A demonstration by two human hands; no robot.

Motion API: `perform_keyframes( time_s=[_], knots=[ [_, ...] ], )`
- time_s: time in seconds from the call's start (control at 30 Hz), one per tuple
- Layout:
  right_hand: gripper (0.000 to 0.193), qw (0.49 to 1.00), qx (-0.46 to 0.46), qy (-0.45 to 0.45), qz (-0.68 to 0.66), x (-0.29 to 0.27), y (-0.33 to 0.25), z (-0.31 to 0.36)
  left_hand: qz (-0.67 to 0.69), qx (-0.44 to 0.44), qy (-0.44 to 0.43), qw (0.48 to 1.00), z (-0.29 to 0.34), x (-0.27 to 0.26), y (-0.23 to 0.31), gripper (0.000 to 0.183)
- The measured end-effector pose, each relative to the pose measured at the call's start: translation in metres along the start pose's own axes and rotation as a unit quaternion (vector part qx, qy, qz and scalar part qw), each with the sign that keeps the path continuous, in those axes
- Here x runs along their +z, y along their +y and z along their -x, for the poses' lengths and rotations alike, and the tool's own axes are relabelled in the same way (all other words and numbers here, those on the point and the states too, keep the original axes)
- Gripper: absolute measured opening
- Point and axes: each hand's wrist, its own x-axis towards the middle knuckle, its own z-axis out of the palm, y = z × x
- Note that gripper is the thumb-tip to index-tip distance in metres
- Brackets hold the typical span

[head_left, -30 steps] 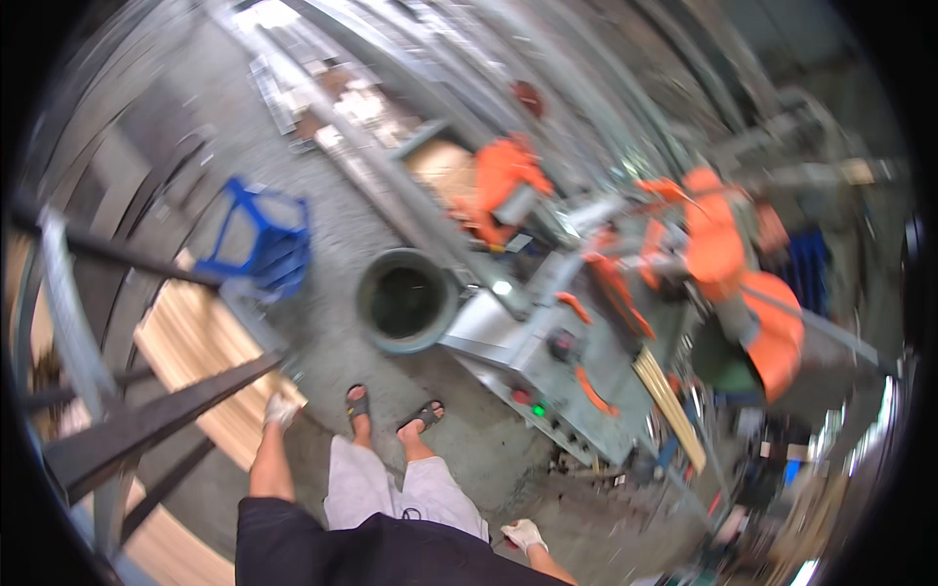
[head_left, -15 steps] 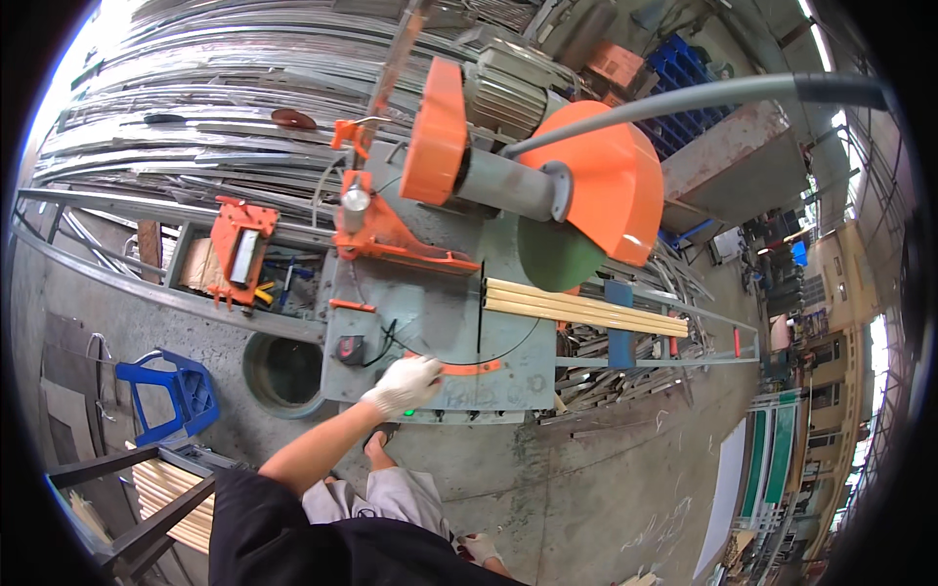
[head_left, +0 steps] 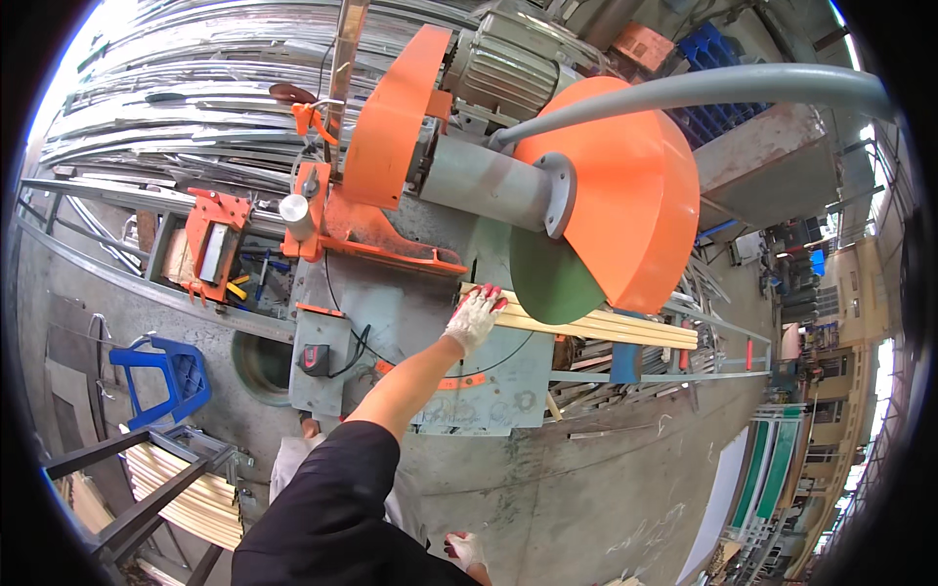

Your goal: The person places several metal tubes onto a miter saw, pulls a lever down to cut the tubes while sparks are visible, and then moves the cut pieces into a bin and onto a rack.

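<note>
My left hand (head_left: pixel 476 320), in a white work glove with red-coated fingers, is closed over the left end of a bundle of long cream tubes (head_left: pixel 635 332). The tubes lie side by side on the grey saw table (head_left: pixel 489 396). Just right of my left hand, a greenish cutting disc (head_left: pixel 555 278) stands over the tubes, its upper part under an orange guard (head_left: pixel 635 195). My right hand (head_left: pixel 469 550), gloved alike, hangs low by my body, fingers loosely curled and nothing visible in them. It touches neither saw nor tubes.
A grey lever (head_left: pixel 723 93) reaches right from the saw head. An orange clamp (head_left: pixel 298 210) stands left on the table, near a switch box (head_left: pixel 315 359). More cream tubes (head_left: pixel 186 488) lie on a rack at lower left, near a blue stool (head_left: pixel 161 381). Metal bars (head_left: pixel 195 107) fill the back.
My left hand has moved from the table's front edge, up and right, onto the left end of the tubes. My view has moved closer to the saw. My right hand stays low.
</note>
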Motion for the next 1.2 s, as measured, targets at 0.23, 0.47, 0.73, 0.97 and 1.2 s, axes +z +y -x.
perform_keyframes(
  time_s=[0.23,0.47,0.73,0.97,1.2],
  knots=[
    [0.025,0.998,-0.057,0.022,0.0,0.032,-0.039,-0.016,-0.042,-0.049,-0.033,0.997,0.082,-0.065,-0.082,0.05],
    [0.022,0.994,-0.066,0.009,0.087,0.088,-0.073,-0.02,-0.091,-0.072,-0.056,0.992,0.142,-0.143,-0.184,0.037],
    [0.021,0.985,-0.086,-0.016,0.148,0.158,-0.098,-0.017,-0.083,0.014,-0.022,0.996,0.145,-0.145,-0.179,0.052],
    [0.018,0.983,-0.105,0.011,0.147,0.174,-0.099,-0.004,-0.009,-0.003,-0.114,0.993,0.141,-0.138,-0.21,0.048],
    [0.016,0.98,-0.119,0.038,0.153,0.175,-0.1,-0.005,-0.034,-0.07,-0.097,0.992,0.208,-0.206,-0.287,0.041]
  ],
)
